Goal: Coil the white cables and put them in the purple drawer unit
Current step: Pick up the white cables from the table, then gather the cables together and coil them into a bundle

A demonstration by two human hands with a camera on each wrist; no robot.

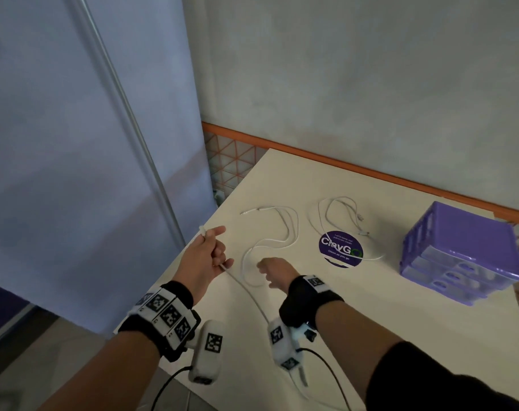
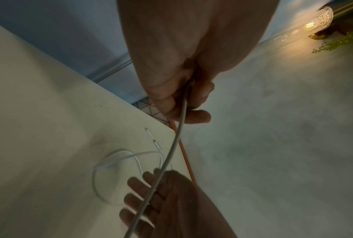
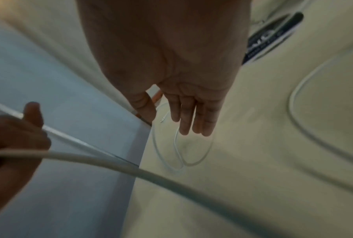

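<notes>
My left hand is held above the table's left edge and grips a thicker white cable, whose plug end sticks out above the fist. In the left wrist view the fingers are curled round this cable. From there it slants down under my right wrist. My right hand hovers over the table with straight fingers and holds nothing. A thin white cable with a jack plug lies in loose loops ahead of both hands. Another white cable lies further right. The purple drawer unit stands at the right, drawers closed.
A round purple sticker lies on the cream table, and the right-hand cable crosses it. An orange rail runs along the wall behind. The table's left edge drops off beside my left hand, next to a bluish panel.
</notes>
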